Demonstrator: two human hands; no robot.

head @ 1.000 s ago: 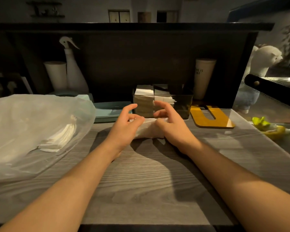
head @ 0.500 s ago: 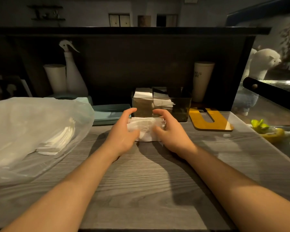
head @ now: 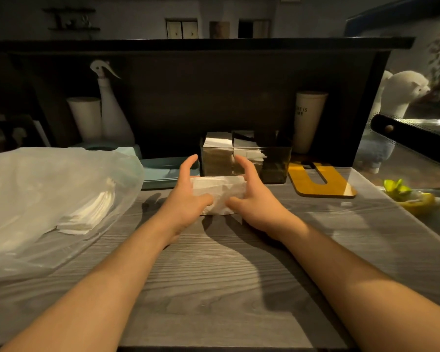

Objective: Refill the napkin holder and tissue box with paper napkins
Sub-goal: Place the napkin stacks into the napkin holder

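We note both hands at centre of the grey wood-grain table [head: 214,288], working one stack of white paper napkins [head: 220,193]. Left hand [head: 186,196] holds the stack's left end: thumb laid across the near face, index finger raised off it. Right hand [head: 254,199] holds the right end likewise, thumb on the near face, fingers curled over the far side, index finger lifted. Whether the stack's lower edge touches the table we cannot tell; shadow lies directly beneath.

Just behind the stack, w/ a small gap, stands a dark see-through napkin holder [head: 274,161], divided into compartments. Left compartment holds a tall upright pile of napkins; next compartment holds a shorter pile; right part appears dark, contents not readable.

Left of the hands, well apart: a clear plastic bag [head: 48,194] lying on the table, w/ more white napkins [head: 89,214] inside, fanned.

Other items: teal tray [head: 163,171] beside the holder's left; white spray bottle [head: 112,107] and white cup [head: 85,118] at rear left; cream tumbler [head: 308,118] w/ lettering at rear right; yellow U-shaped board [head: 320,184] flat on the table, right of the holder; white plush animal [head: 399,95] at far right.
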